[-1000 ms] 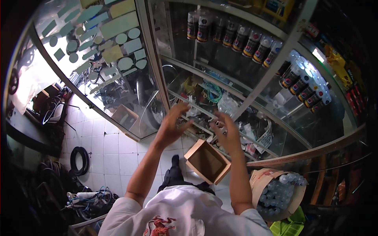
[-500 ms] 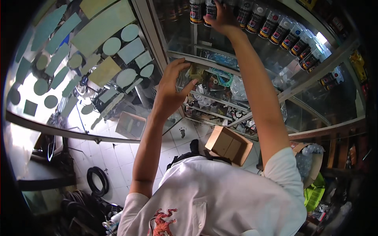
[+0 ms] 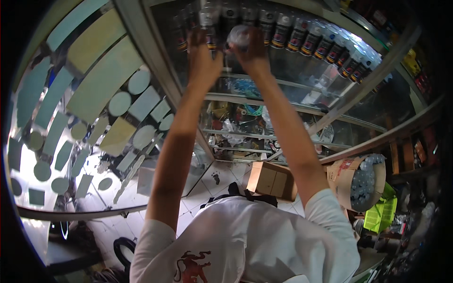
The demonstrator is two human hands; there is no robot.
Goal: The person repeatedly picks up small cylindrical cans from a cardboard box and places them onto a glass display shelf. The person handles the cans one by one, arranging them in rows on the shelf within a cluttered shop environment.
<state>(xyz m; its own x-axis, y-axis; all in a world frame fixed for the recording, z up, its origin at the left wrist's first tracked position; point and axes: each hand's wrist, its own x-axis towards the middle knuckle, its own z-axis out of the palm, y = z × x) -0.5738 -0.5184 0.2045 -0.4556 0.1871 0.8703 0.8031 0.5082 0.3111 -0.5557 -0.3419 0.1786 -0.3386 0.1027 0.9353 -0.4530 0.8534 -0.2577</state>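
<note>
A row of dark spray cans [image 3: 297,37] with clear caps stands along the upper glass shelf. My right hand [image 3: 252,56] is closed round a spray can [image 3: 239,37] at the row's front, its pale, rounded clear cap turned toward me. The fingers hide most of that can's body. To its left, my left hand [image 3: 204,63] reaches up to another spray can [image 3: 211,41], with thumb and fingers apart. Blur covers the fingertips, so contact with that can is unclear.
Metal frame bars [image 3: 325,120] edge the glass cabinet. Bagged parts [image 3: 231,127] lie on lower shelves. A glass panel with pale stickers [image 3: 106,78] stands left. On the floor are a cardboard box [image 3: 271,181], a carton of clear bottles [image 3: 342,179] and a green basket [image 3: 380,210].
My left hand has risen from above the lower shelves to the row of cans. My right hand has come down and left, now with a spray can in it. The view has shifted.
</note>
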